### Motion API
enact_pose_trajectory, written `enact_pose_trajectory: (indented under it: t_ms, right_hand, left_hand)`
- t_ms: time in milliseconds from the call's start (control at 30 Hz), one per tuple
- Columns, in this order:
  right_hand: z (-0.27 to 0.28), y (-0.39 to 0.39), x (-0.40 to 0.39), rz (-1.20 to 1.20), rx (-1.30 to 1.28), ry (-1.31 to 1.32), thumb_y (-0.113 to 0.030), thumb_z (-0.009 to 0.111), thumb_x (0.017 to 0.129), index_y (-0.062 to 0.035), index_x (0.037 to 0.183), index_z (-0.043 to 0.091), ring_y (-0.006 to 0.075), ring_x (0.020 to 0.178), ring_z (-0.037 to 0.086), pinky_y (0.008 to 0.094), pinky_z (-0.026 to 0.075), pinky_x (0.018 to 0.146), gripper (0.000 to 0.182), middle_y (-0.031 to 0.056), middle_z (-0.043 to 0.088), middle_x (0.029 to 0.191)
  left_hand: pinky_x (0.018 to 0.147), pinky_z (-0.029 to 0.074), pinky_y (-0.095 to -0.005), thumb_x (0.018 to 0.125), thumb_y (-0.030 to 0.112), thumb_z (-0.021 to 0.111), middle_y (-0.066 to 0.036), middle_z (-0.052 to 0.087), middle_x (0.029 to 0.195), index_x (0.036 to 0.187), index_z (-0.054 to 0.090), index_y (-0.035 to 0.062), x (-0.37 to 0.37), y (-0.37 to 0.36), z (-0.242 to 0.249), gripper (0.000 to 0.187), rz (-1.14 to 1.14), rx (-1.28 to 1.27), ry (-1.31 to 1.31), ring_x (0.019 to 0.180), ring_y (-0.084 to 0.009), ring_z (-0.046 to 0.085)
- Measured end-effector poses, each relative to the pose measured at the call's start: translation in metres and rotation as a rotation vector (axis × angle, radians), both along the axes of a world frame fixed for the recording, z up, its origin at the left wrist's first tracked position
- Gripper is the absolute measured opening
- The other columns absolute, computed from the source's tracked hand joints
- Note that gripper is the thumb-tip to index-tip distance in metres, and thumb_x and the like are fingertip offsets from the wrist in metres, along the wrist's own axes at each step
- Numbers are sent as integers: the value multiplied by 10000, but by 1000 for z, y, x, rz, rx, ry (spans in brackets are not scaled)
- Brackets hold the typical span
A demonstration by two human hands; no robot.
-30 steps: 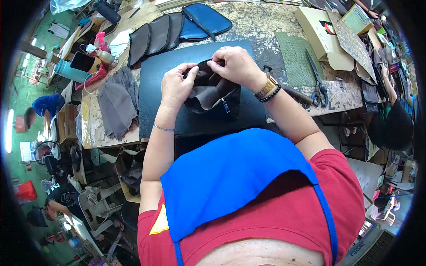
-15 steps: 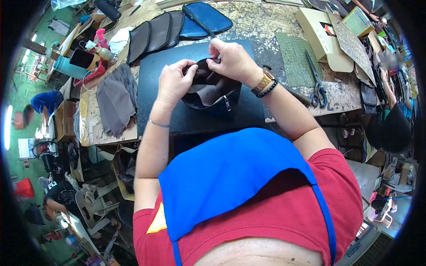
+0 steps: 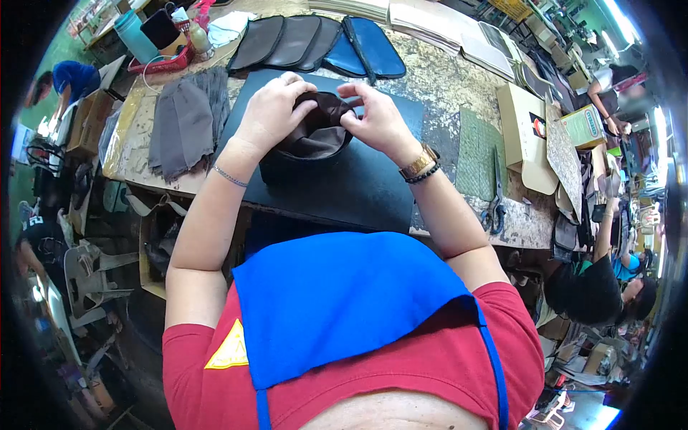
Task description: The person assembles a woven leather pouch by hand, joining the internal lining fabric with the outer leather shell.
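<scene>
A dark brown pouch stands with its mouth open over the black mat, its lining showing inside. My left hand grips the left side of the rim, thumb inside and fingers outside. On the right side of the rim, my right hand holds the edge between thumb and fingers, with the index finger raised. Part of the rim is hidden by my fingers. Beyond the mat lie several flat grey-brown zip cases and blue ones.
Grey-brown fabric pieces lie left of the mat. Scissors rest beside a green mat on the right, near an open cardboard box. A red basket sits at back left. Other people are at both sides.
The camera view has shifted and turned. The pouch has rotated, so its zipper pull no longer shows. My right hand has come down to the right rim, and my left fingers have spread along the left.
</scene>
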State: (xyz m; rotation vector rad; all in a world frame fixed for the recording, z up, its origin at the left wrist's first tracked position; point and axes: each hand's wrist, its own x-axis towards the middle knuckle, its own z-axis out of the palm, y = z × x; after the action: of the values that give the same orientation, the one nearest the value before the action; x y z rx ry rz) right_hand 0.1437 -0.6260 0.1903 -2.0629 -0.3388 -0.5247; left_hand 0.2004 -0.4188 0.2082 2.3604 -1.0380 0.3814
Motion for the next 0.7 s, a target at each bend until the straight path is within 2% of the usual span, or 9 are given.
enact_pose_trajectory:
  t_ms: [33,133,167,333,367,467,533,633,700]
  right_hand:
    - [0,-1,2,28,2,116,-121,672,782,-3,1032,685,258,820,705,337,556,759,277,146,726,909]
    - [7,3,9,34,-85,191,-181,703,826,-12,1047,697,244,806,703,337,556,751,279,148,729,927]
    - [7,3,11,21,-130,218,-243,720,850,-26,1017,718,242,777,700,338,552,737,274,145,729,909]
    - [5,0,17,10,-156,197,-257,728,841,-42,969,738,249,753,692,335,543,716,250,143,722,850]
    - [4,-1,16,10,-145,188,-257,728,841,-42,965,740,251,752,691,334,541,714,248,143,721,843]
    - [6,-5,17,12,-205,178,-202,717,880,-13,1009,729,123,731,689,265,544,693,229,85,735,819]
    - [7,-6,17,23,-185,215,-200,716,880,-9,1008,730,114,727,686,260,542,686,230,85,735,811]
    - [8,-6,18,34,-164,247,-193,713,882,-4,1005,732,108,716,684,257,540,672,227,88,733,799]
    - [7,-5,20,35,-148,247,-200,711,871,-12,991,737,136,701,686,274,540,663,224,107,727,786]
  left_hand:
    - [852,509,-397,846,188,698,-126,663,1018,1044,705,79,-1,1,0,227,17,-25,-17,950,-313,639]
    - [836,510,-386,850,180,691,-103,676,958,963,735,79,1,1,-4,157,52,-62,-36,904,-298,650]
    - [834,509,-388,849,181,691,-98,679,941,955,735,78,2,2,-4,154,49,-74,-59,891,-297,651]
    - [823,503,-395,841,200,706,-84,685,903,921,732,64,-2,5,0,160,36,-1,-142,857,-298,653]
    - [825,502,-390,840,206,710,-85,684,891,911,731,62,-4,6,2,162,41,11,-78,853,-300,653]
    - [834,498,-373,841,225,718,-86,689,866,886,728,55,-6,7,2,176,42,-23,31,858,-294,657]
    - [842,496,-356,848,239,718,-85,700,866,875,726,45,2,8,-8,196,26,-137,3,883,-277,665]
    - [806,506,-332,862,256,715,-101,720,853,893,725,15,9,9,-15,243,32,-252,344,855,-219,681]
    - [765,526,-337,856,302,711,-125,724,859,909,735,25,11,10,-8,284,95,-160,450,827,-236,694]
